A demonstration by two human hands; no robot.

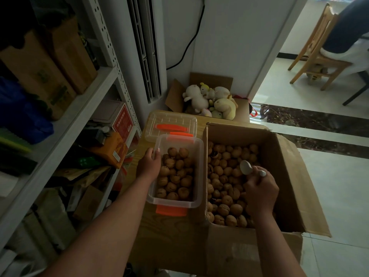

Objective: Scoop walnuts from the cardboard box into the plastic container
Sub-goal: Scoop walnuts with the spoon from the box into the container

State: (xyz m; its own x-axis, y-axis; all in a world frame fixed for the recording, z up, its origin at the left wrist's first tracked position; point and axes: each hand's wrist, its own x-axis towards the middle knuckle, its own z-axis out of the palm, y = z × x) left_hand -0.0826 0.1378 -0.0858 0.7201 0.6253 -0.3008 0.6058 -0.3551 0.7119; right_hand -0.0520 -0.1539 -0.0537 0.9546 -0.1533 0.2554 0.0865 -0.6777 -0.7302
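- Cardboard box (pixel 287 176): stands open on the right of the wooden table (pixel 169 236), flaps folded outward so that the top is free for reaching in. Its left wall touches, or nearly touches, the container, which keeps the carry short.
- Walnuts in the box (pixel 225 176): a loose layer in the shell covers the whole floor. Plenty of stock is left.
- Plastic container (pixel 171 203): clear tub just left of the box. Its long axis runs away from the person, parallel to the box wall, with an orange latch on each short end. The open side faces up.
- Lid (pixel 171 124): lies flat on the table behind the tub, out of the scooping path.
- Walnuts in the container (pixel 175 176): they cover the bottom, piled a few deep. Judged partly full, with room to the rim.
- Left hand (pixel 148 162): fingers are curled on the tub's left rim near the far corner, thumb hooked over the edge. Probably steadying the light tub against knocks.
- Right hand (pixel 259 192): a closed fist around the spoon's handle, over the walnuts in the box.
- Spoon (pixel 246 166): white. Its long axis slants from the fist up to the far left, bowl end leading toward the tub. The bowl looks empty and is raised clear of the nuts, so the next dip seems due.
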